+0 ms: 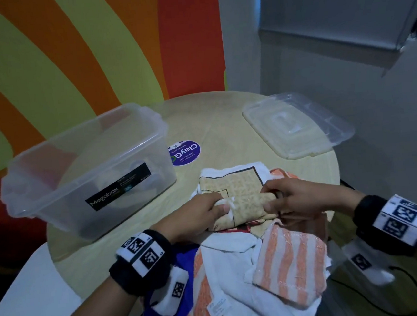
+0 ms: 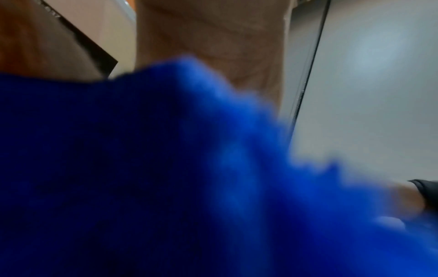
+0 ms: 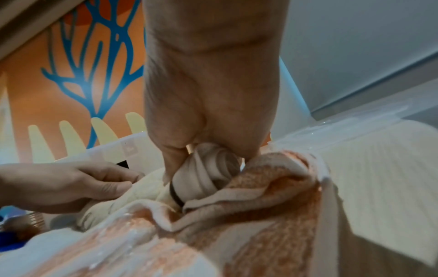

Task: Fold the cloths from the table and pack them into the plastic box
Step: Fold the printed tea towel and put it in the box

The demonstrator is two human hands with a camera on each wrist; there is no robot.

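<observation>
Against a wall striped in orange, green and red, a round pale wooden table (image 1: 224, 120) holds the work of packing. A person's left hand (image 1: 202, 215) and right hand (image 1: 297, 196) each clench one end of a beige patterned cloth (image 1: 247, 200) being rolled into a tight bundle, fingers and thumbs curled around the fabric; the right wrist view shows the spiralled end (image 3: 208, 168) of the roll pinched under the right hand's fingers (image 3: 175, 159). The roll's long axis runs left to right between the two hands, across the person's front, with its unrolled part spread out on the far side toward the middle of the table. It rests on a heap of unfolded cloths: an orange-striped towel (image 1: 289, 264), a white cloth (image 1: 225, 263) and a blue cloth (image 1: 163, 307) at the near edge. The clear plastic box (image 1: 89, 174) stands open to the left and farther back, nearer the left hand, so the finished roll would likely travel leftward and away. Its lid (image 1: 298, 123) lies apart at the far right. A round purple sticker (image 1: 185, 152) marks the tabletop between box and cloths.
</observation>
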